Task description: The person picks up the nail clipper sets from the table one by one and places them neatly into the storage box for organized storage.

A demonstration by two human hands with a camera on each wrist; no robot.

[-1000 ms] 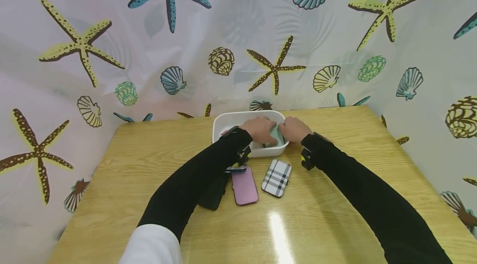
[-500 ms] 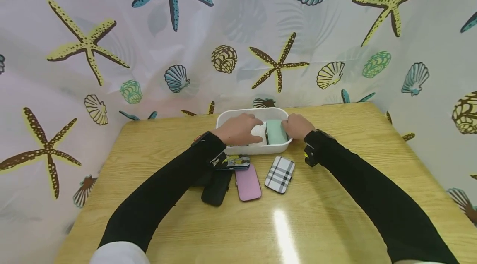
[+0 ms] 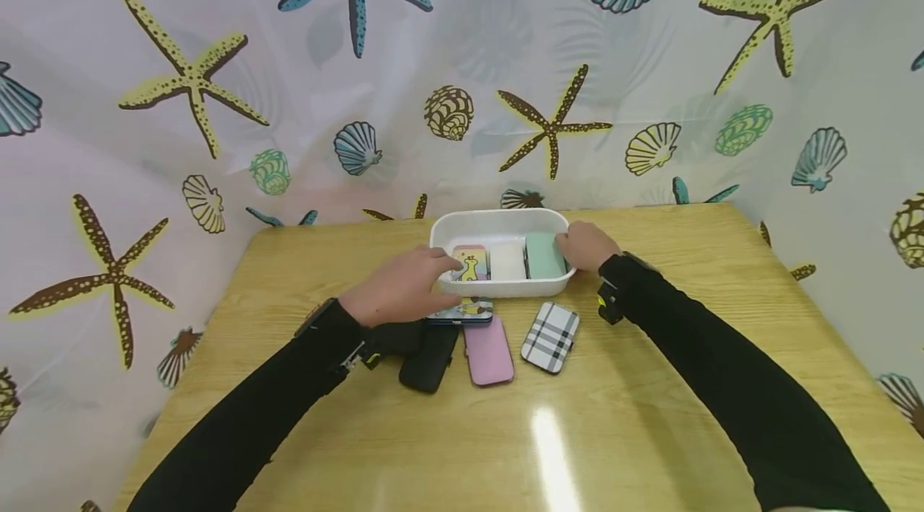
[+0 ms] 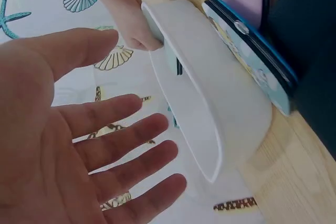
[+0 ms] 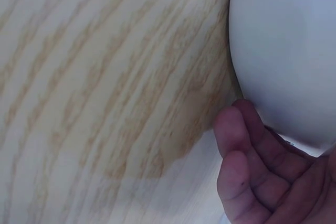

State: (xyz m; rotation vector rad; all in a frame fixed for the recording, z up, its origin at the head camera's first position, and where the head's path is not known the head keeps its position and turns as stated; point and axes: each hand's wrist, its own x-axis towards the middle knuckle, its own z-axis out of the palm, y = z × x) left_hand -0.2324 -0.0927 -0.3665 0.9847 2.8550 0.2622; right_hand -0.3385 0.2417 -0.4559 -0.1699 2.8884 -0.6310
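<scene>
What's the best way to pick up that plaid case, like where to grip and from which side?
Probably pinch the plaid case across its long edges, coming from above and the near side. It lies flat, is narrower that way, shows a gap toward the pink case, and has the white basket beyond its far end.

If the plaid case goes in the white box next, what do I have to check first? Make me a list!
1. Left hand free: ok, fingers spread, holding nothing.
2. White box held: ok, right hand grips its right end.
3. Plaid case uncovered: ok, nothing lies on it.
4. Left hand at plaid case: not ok, it's nearer the cartoon case.
5. Enough room around the giraffe case, white case and green case: cannot tell.
</scene>
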